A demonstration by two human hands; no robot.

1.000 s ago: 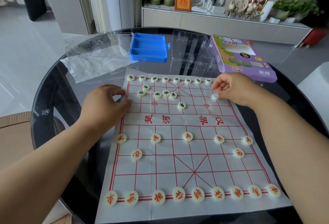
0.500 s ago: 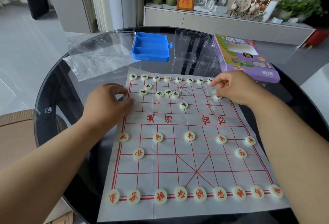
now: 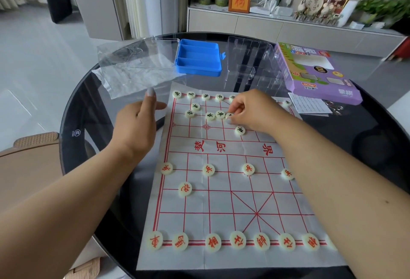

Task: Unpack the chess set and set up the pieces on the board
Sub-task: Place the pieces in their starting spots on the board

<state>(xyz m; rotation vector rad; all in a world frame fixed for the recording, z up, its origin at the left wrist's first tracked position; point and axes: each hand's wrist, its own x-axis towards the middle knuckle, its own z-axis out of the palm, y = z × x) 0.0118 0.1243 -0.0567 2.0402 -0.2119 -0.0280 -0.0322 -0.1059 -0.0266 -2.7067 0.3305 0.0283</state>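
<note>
R hand point(image 3: 255, 111): thumb + forefinger pinch black-marked piece point(image 3: 229, 115) on paper board point(image 3: 221, 201), far half; two like pieces just left of fingertips. L hand point(image 3: 137, 123): fingers straight, relaxed, off board's left edge.

table point(image 3: 93, 105): round, dark glass | on it: board sheet point(image 3: 221, 256), blue tray point(image 3: 198, 57), purple box point(image 3: 319, 72)
</note>
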